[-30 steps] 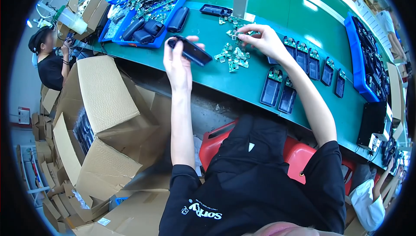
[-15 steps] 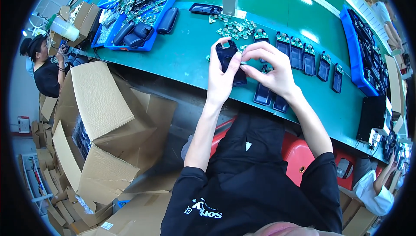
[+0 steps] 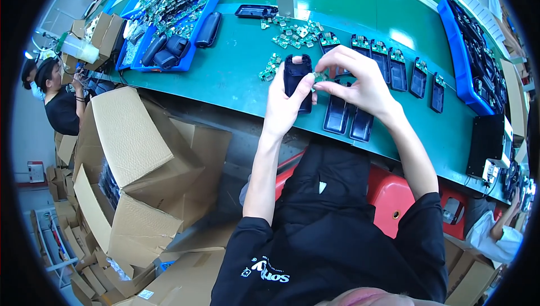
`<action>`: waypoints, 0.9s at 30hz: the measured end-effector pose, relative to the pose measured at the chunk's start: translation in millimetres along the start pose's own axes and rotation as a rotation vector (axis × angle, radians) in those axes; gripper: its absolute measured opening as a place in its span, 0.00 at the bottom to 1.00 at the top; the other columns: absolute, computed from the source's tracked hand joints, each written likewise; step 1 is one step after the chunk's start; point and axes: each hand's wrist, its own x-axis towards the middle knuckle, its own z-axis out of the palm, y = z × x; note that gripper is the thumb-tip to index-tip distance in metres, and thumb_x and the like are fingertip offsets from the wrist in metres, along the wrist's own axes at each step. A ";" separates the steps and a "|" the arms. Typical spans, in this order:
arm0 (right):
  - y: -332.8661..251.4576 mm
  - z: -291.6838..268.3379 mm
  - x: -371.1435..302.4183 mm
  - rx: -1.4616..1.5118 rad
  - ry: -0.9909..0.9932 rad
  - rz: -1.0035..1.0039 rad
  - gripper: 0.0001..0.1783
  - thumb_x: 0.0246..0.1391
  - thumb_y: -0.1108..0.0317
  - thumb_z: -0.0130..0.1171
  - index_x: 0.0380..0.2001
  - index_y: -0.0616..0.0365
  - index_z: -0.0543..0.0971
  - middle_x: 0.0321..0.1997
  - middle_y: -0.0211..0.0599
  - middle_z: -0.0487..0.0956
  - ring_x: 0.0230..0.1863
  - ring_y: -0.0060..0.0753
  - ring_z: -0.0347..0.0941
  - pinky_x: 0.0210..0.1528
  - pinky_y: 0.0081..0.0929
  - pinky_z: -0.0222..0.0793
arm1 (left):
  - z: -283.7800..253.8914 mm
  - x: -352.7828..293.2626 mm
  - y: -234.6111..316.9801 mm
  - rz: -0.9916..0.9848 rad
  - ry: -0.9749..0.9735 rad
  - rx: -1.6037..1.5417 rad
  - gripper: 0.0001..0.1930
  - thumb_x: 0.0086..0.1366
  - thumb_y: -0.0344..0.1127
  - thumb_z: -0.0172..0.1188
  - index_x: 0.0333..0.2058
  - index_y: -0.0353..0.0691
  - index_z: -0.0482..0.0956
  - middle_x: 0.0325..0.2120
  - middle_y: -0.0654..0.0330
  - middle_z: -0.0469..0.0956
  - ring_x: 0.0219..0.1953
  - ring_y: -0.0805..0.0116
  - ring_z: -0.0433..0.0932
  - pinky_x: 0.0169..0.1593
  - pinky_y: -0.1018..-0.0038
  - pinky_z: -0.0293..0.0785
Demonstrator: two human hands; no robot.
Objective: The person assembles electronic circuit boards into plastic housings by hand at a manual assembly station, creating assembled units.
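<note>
My left hand (image 3: 279,106) is closed around a black plastic housing (image 3: 296,74), held upright over the near part of the green table. In a pinch between thumb and index finger, my right hand (image 3: 365,84) has a small green circuit board (image 3: 320,78), close beside the housing's right edge. Two black trays, one of them a shell half (image 3: 361,125), lie by the table's near edge below my right hand. Farther right stand several shell halves (image 3: 398,75) with green boards at their top ends. Loose circuit boards (image 3: 295,37) are scattered beyond my hands.
At the left a blue bin (image 3: 194,59) holds piled boards and black housings, with a black case (image 3: 208,29) beside it. Another blue bin (image 3: 457,61) stands at the right. A big open carton (image 3: 132,137) is left of me. Co-workers sit at both sides.
The housing in my left hand has turned more upright, its hollow side now showing. My right hand has shifted slightly, still pinching the board. The whole view has moved a little.
</note>
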 end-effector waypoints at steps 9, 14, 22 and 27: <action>6.6 11.3 -8.8 0.292 -0.090 0.150 0.11 0.52 0.71 0.68 0.38 0.60 0.79 0.35 0.32 0.76 0.35 0.23 0.74 0.41 0.22 0.72 | 5.5 -10.6 -14.1 -0.013 -0.004 -0.168 0.20 0.71 0.34 0.58 0.57 0.37 0.64 0.35 0.61 0.76 0.28 0.78 0.77 0.30 0.79 0.77; 3.6 17.7 -8.1 0.360 -0.041 0.167 0.12 0.53 0.73 0.68 0.40 0.61 0.79 0.34 0.32 0.76 0.35 0.23 0.75 0.42 0.23 0.73 | 8.8 -11.4 -13.3 0.018 0.095 -0.152 0.19 0.72 0.35 0.56 0.57 0.36 0.64 0.35 0.61 0.77 0.29 0.78 0.77 0.30 0.80 0.78; -2.3 11.6 -6.0 0.228 0.021 0.150 0.12 0.51 0.74 0.69 0.40 0.62 0.82 0.36 0.34 0.81 0.41 0.25 0.79 0.43 0.24 0.76 | 7.7 -9.7 -19.4 0.046 0.069 -0.174 0.21 0.73 0.40 0.55 0.57 0.35 0.62 0.34 0.58 0.76 0.27 0.74 0.77 0.30 0.76 0.79; 1.1 11.9 4.9 0.062 0.164 -0.020 0.10 0.49 0.75 0.69 0.38 0.61 0.83 0.37 0.35 0.82 0.42 0.29 0.81 0.43 0.24 0.76 | -1.6 -8.0 -14.6 -0.056 -0.133 -0.203 0.24 0.74 0.43 0.52 0.59 0.33 0.59 0.34 0.56 0.75 0.26 0.72 0.78 0.30 0.73 0.80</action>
